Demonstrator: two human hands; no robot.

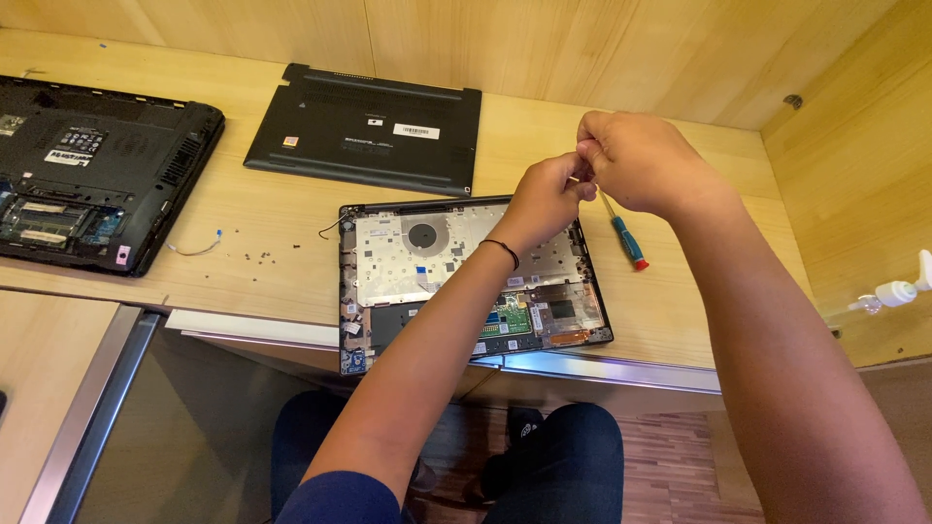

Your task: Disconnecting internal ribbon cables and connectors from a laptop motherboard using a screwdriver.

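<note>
both hands, left (pixel 546 197) and right (pixel 636 160), pinched shut together on something tiny above opened laptop (pixel 466 281) at worktop (pixel 272 218) front edge; screwdriver (pixel 623 233) lies beside.

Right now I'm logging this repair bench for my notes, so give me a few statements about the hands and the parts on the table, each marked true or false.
1. Both hands, left hand and right hand, are raised and meet above the opened laptop. True.
2. The screwdriver lies on the floor. False: it lies on the table, right of the opened laptop.
3. The removed bottom cover lies behind the opened laptop. True.
4. The loose screws sit inside the opened laptop. False: they lie on the table to its left.
5. A second laptop lies far left. True.
</note>
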